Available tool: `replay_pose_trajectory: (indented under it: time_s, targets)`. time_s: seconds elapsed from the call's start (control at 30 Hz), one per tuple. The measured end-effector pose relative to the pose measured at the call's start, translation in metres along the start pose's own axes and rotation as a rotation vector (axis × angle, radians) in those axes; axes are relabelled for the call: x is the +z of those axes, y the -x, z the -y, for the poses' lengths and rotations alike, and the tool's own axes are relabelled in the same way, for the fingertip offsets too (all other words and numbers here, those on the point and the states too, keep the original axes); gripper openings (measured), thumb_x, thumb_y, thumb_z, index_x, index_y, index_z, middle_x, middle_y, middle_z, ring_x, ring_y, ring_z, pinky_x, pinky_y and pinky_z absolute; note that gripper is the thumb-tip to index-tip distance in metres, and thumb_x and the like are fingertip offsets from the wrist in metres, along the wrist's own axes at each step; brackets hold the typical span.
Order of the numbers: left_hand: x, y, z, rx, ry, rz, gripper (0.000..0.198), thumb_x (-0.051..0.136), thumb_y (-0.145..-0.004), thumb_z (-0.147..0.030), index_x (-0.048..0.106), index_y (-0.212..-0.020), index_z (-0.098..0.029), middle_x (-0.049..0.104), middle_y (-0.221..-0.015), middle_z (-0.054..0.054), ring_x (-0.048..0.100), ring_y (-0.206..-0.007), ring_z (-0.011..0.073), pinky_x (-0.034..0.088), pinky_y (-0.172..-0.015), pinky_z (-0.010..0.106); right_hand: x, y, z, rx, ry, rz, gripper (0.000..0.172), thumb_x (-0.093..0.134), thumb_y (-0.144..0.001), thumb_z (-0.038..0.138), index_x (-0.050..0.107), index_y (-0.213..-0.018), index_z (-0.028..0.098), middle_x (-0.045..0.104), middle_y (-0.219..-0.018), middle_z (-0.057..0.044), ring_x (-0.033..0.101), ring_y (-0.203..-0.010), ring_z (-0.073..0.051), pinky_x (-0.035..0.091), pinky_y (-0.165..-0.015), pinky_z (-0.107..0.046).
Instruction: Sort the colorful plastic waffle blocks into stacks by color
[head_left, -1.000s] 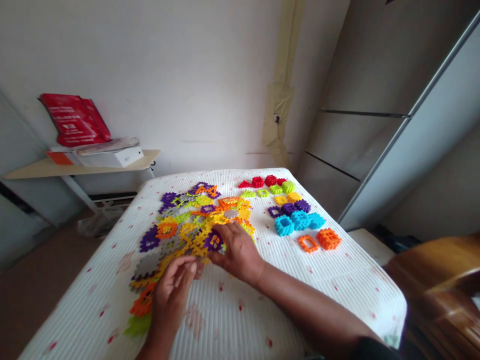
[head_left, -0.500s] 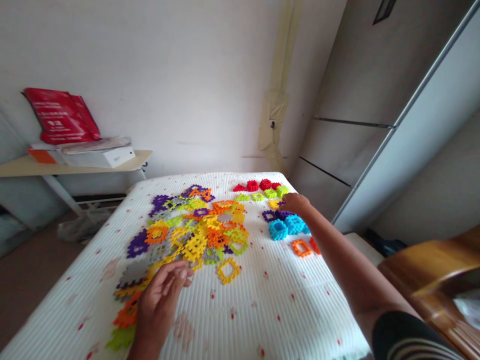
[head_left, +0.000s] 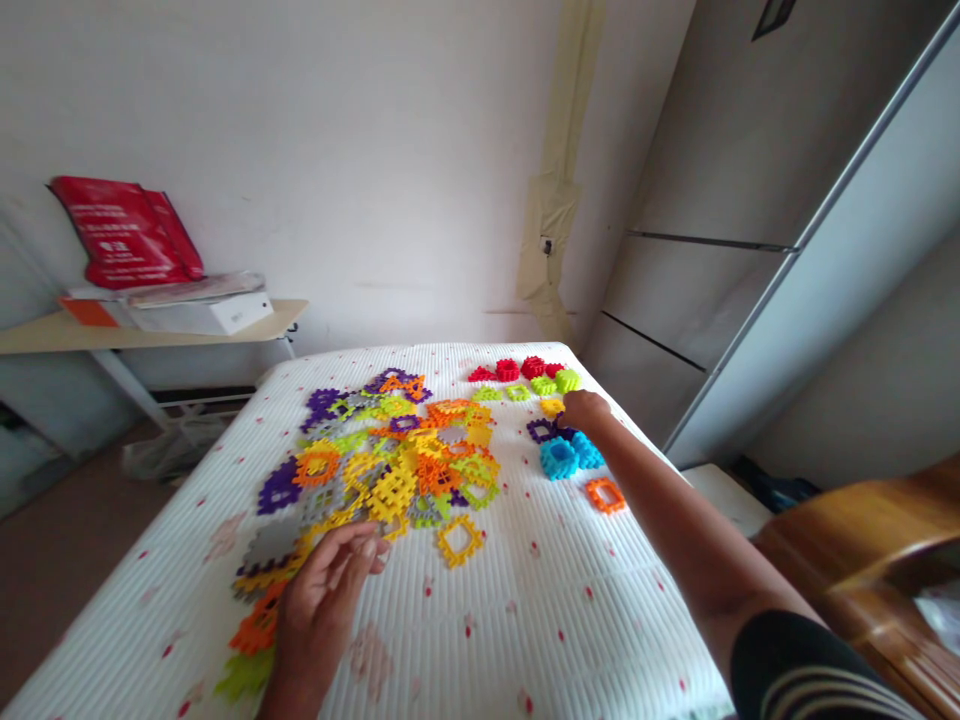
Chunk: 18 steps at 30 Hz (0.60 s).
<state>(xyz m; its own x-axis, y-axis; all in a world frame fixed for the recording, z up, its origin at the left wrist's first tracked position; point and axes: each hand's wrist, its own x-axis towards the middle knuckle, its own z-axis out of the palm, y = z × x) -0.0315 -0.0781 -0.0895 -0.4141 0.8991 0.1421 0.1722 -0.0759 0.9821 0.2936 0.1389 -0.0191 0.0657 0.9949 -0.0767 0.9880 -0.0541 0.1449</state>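
My left hand (head_left: 330, 590) is low on the left, beside a mixed pile of plastic interlocking pieces. Its fingers curl loosely around a gap, and nothing shows in them. Close to its fingertips is a yellow waffle-shaped piece (head_left: 391, 494); a yellow square frame (head_left: 460, 541) lies to the right. My right hand (head_left: 586, 412) reaches to the far right side, its fingers closed over a purple piece (head_left: 559, 421) that is mostly hidden. Beside it lie a purple frame (head_left: 539, 431), a yellow piece (head_left: 552, 408) and a blue cube (head_left: 559, 459).
Red pieces (head_left: 508, 370) and lime-green pieces (head_left: 543, 385) are grouped at the back right. An orange frame (head_left: 604, 495) lies nearer, beside my right forearm. A grey cabinet (head_left: 697, 210) stands right; a side table (head_left: 281, 318) holds a box and red bag (head_left: 127, 235).
My right hand has moved slightly left and down, from beside the yellow piece to over the purple pieces. My forearm now covers more of the blue and orange pieces. My left hand stays put.
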Motion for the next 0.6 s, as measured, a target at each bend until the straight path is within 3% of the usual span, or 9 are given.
replay_pose_trajectory:
  time_s: [0.27, 0.6]
  targets:
    - [0.001, 0.0, -0.001, -0.005, 0.007, -0.011, 0.04, 0.065, -0.065, -0.051, 0.064, -0.086, -0.016, 0.069, -0.069, 0.005, 0.062, -0.058, 0.0176, 0.051, -0.056, 0.029, -0.022, 0.002, -0.008, 0.003, -0.039, -0.073, 0.036, 0.05, -0.085, 0.028, 0.063, -0.116, 0.016, 0.061, -0.12, -0.014, 0.059, -0.108, -0.025, 0.048, -0.082, -0.031]
    - [0.002, 0.001, 0.002, 0.028, -0.002, -0.008, 0.036, 0.063, -0.07, -0.048, 0.063, -0.087, -0.016, 0.069, -0.069, 0.004, 0.062, -0.059, 0.0174, 0.052, -0.059, 0.029, -0.027, 0.008, -0.006, -0.081, -0.124, -0.135, 0.033, 0.054, -0.08, 0.021, 0.066, -0.11, 0.017, 0.065, -0.113, -0.012, 0.061, -0.102, -0.024, 0.047, -0.078, -0.029]
